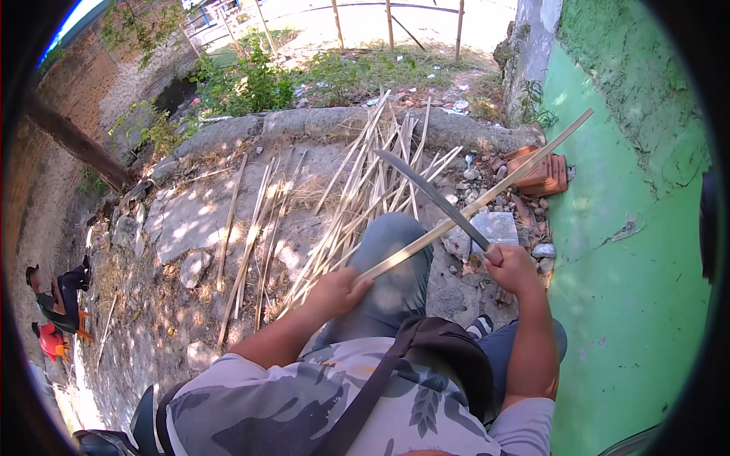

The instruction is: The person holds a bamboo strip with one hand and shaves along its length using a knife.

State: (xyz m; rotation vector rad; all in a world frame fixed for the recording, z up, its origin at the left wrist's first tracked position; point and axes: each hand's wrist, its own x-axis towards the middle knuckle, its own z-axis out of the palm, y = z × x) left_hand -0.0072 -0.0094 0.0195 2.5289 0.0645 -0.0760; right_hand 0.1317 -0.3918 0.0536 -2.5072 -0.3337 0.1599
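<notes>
Strip point(498, 190) is grasped near its lower end by the left hand point(338, 292) and slanted over the thigh point(388, 296); the knife point(432, 194), its handle clenched by the right hand point(513, 270), is crossed with it — contact cannot be told. Light, stiff, springy handling is to be expected, with splintery edges, so the hold is best taken low — clear of the knife. Loose strips point(357, 197) are piled toward the far edge of the ground point(182, 216).

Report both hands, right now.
Left hand: closed, holding the near end of a long pale strip.
Right hand: closed around the handle of a curved blade.
</notes>
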